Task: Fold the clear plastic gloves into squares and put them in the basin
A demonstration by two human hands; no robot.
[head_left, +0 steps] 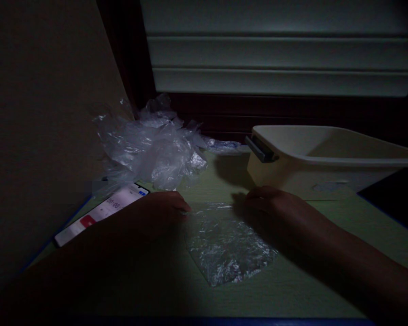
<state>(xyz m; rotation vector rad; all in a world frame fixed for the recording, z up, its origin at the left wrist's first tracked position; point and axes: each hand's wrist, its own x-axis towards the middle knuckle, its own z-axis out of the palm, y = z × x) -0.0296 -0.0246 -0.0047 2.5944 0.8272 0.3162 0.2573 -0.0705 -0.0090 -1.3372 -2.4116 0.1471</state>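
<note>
A clear plastic bag point(231, 249) lies spread over the table, crinkled toward its near end. My left hand point(166, 206) pinches its far left corner between thumb and fingers. At the far right corner, my right hand point(267, 199) has its fingers curled together just above the bag's edge. Its fingertips are dark, and whether they grip the plastic does not show. Beyond my left hand is a heap of crumpled clear plastic bags point(156, 145).
A lit phone point(112, 206) showing a timer lies beside my left forearm. A cream plastic bin point(285, 174) with a dark handle stands at the back right of the green table point(139, 294). Behind are a dark frame and a pale slatted shutter point(275, 54). The light is dim.
</note>
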